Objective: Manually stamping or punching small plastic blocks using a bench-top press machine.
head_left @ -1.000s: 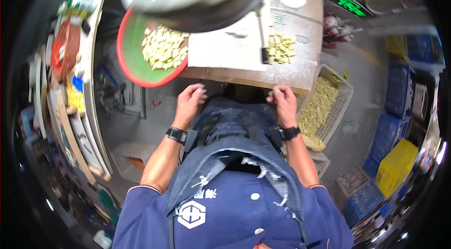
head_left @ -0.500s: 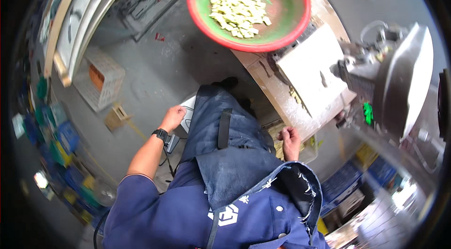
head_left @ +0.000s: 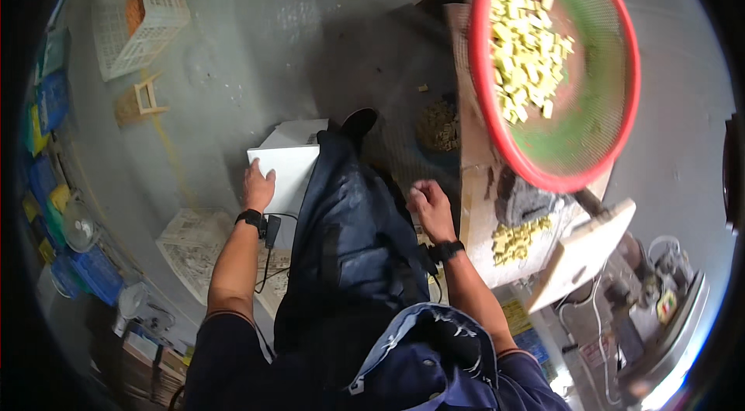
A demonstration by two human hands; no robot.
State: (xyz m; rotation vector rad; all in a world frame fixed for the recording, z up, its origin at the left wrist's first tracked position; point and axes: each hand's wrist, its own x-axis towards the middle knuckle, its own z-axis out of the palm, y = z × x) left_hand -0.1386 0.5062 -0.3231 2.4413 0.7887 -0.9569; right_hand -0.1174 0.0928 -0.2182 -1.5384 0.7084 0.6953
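My left hand (head_left: 258,185) is at the near edge of a white box-like thing (head_left: 291,170) beside my left leg, its thumb apart from the fingers. Whether it presses on the box I cannot tell. My right hand (head_left: 431,207) hangs in the air between my dark apron (head_left: 349,209) and the work table (head_left: 475,178), with its fingers curled in and nothing seen in them. At the far right, a red-rimmed green mesh colander (head_left: 597,77) holds many pale yellow-green cut pieces (head_left: 529,50). More small pieces (head_left: 521,240) lie on the table under it, by a dark grey block (head_left: 528,197).
A pale board (head_left: 586,256) with a slot leans at the table's right side, next to a metal machine (head_left: 671,318). On the floor to the left are a white crate (head_left: 143,19), a small wooden stool (head_left: 140,100) and another crate (head_left: 190,244). A dark basin (head_left: 438,128) stands beneath the table.
My view has swung to the right and down. My left hand has come to the white box. My right hand has moved away from the table's edge, and the pale board now stands tilted.
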